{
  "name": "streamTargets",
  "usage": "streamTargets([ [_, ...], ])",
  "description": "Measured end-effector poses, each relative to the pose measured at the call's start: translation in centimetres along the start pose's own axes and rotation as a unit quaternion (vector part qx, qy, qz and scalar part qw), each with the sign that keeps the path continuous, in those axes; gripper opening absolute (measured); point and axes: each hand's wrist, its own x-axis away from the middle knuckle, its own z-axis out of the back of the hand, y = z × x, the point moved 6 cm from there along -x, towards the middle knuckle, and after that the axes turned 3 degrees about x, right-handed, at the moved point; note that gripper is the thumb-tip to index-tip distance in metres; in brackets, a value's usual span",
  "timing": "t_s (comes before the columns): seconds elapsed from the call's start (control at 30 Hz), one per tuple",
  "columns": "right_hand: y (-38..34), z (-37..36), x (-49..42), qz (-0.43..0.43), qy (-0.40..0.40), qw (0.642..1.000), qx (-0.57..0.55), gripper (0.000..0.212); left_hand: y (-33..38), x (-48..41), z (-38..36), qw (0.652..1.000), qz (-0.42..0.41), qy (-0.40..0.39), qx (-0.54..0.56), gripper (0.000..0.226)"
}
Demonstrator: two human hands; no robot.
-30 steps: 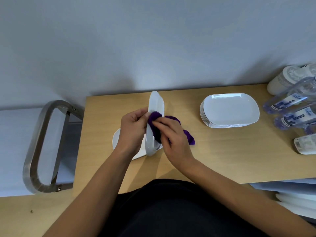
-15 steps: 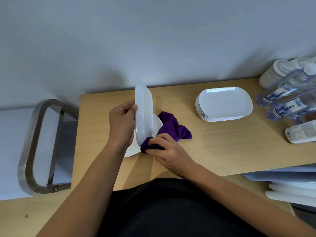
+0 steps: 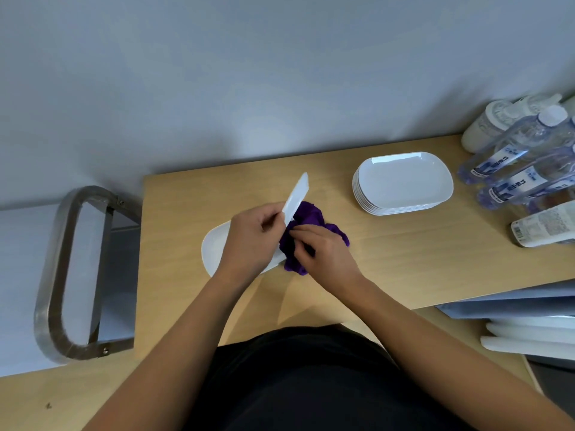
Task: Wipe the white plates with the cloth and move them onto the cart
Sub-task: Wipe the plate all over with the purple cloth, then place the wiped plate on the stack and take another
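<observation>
The left hand [image 3: 249, 241] pinches the white plate [image 3: 298, 194] on edge (long axis slanting up-right), while the right hand [image 3: 326, 253] grips the purple cloth [image 3: 311, 214] against its right face; the cart [image 3: 49, 275] lies left.

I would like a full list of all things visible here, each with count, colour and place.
light wooden table: one, tan, centre.
stack of white rounded-rectangular plates: one stack, white, table's right part.
white plate held on edge: one, white, in left hand.
white plate lying flat: one, white, on table beneath left hand.
purple cloth: one, purple, against the held plate.
clear plastic bottles: at least three, blue labels, table's far right.
grey metal cart handle: one, grey, left of table.
left hand: one, grips held plate.
right hand: one, pinches cloth.
</observation>
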Motion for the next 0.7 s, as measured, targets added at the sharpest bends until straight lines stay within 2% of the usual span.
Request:
streamTargets([
  [0.1, 0.4, 1.9, -0.7, -0.094, 0.021, 0.993, -0.071, 0.02, -0.4, 0.0, -0.9, 0.996, -0.047, -0.026, -0.072, 0.023],
  [0.23, 2.3, 3.9, -0.7, -0.227, 0.092, 0.959, -0.144, 0.02, 0.5, 0.0, -1.7, 0.97, -0.137, -0.012, -0.198, 0.021],
  [0.37, 3.9, 5.0, -0.6, -0.324, 0.111, 0.898, -0.275, 0.031, 1.6, 0.2, -3.2, 0.947, -0.205, -0.035, -0.244, 0.026],
  [0.4, 4.2, 5.4, -0.6, -0.339, 0.109, 0.889, -0.287, 0.036, 1.8, 0.3, -3.8, 0.939, -0.222, -0.048, -0.258, 0.03],
  [0.47, 4.9, 6.0, -0.4, -0.35, 0.109, 0.895, -0.255, 0.041, 2.1, 0.7, -4.8, 0.918, -0.262, -0.073, -0.29, 0.033],
  [0.57, 5.5, 6.6, 0.1, -0.356, 0.109, 0.901, -0.223, 0.03, 1.6, 1.1, -6.4, 0.894, -0.3, -0.099, -0.318, 0.032],
  [0.7, 5.4, 7.1, 0.7, -0.364, 0.125, 0.895, -0.227, 0.039, 0.5, 1.3, -6.9, 0.9, -0.295, -0.112, -0.302, 0.032],
])
